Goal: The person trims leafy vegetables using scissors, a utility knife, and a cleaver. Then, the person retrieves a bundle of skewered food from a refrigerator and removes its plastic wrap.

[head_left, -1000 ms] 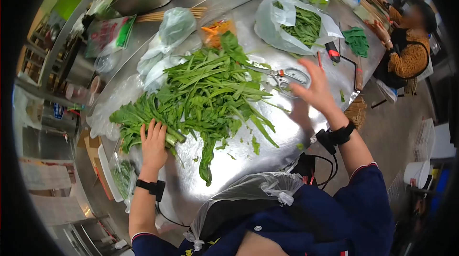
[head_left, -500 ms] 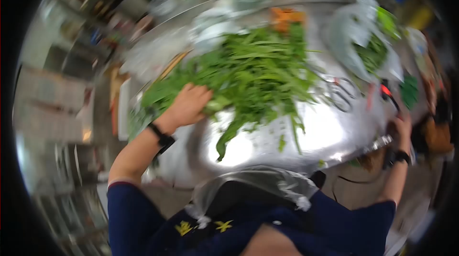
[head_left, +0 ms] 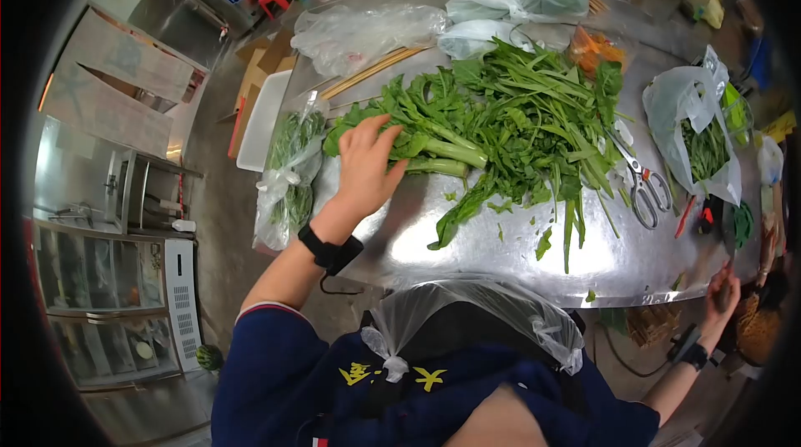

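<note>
My left hand [head_left: 367, 167] is open, fingers apart, over the left end of a leafy green bunch with thick pale stalks [head_left: 455, 155]. Whether its fingertips touch the leaves I cannot tell. A heap of loose long green leaves [head_left: 542, 105] lies to the right of the stalks on the metal table [head_left: 501, 267]. At the table's right front edge is my right hand [head_left: 722, 292], its fingers curled; what they hold, if anything, is unclear. Nearest to it are a small black and red object [head_left: 707, 215] and a dark green thing [head_left: 741, 224].
Steel scissors [head_left: 647, 188] lie right of the leaves. A plastic bag of greens [head_left: 705, 142] stands beyond them; another bag of greens [head_left: 292, 171] is by my left forearm. Wooden sticks [head_left: 375, 71], clear plastic [head_left: 359, 34] and an orange item [head_left: 596, 50] lie farther back.
My view has shifted and sharpened. My left hand, earlier at the cut stalk ends, is now to their left with fingers apart. My right hand has drawn back toward the table's edge.
</note>
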{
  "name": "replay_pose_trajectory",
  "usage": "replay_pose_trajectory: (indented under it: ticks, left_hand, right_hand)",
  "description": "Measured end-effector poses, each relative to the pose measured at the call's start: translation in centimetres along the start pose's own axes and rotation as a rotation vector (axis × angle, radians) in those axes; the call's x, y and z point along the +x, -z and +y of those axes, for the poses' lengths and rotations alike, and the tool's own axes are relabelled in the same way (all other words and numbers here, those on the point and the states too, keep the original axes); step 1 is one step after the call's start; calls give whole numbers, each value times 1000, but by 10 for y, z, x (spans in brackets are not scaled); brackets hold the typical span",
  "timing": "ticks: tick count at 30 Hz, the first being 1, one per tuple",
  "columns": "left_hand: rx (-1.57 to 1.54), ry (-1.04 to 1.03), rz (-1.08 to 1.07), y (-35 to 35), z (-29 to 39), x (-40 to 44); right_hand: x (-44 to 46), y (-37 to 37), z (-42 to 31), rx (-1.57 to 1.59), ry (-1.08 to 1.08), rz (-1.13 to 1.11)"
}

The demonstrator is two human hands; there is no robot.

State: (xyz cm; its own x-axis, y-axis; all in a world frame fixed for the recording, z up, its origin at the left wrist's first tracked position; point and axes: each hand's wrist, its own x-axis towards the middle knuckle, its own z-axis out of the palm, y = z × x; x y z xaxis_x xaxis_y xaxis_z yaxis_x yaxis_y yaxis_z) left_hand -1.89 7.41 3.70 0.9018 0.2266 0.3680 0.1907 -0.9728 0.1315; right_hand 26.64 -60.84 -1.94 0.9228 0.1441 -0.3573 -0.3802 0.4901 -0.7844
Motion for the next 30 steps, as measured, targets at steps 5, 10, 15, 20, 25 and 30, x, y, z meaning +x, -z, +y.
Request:
replay_pose_trajectory:
  ticks: [5,10,15,20,25,30]
  left_hand:
    - [-75,-116,91,-10,13,0]
    - [-31,-241,42,-35,44,29]
    - [15,-220,-138,-25,33,42]
    - [-449,192,277,53,12,53]
    - [-1328,402,447,116,6,49]
    - [-1698,367,337,120,1,22]
  right_hand:
    - [-20,-8,35,-397,11,312]
    - [5,27,42,-1306,432,685]
    - [9,-57,19,-1813,585,707]
    - [111,-137,48,-1689,702,219]
    - [171,-63,41,-1877,482,231]
    - [133,-37,28,-1272,706,-150]
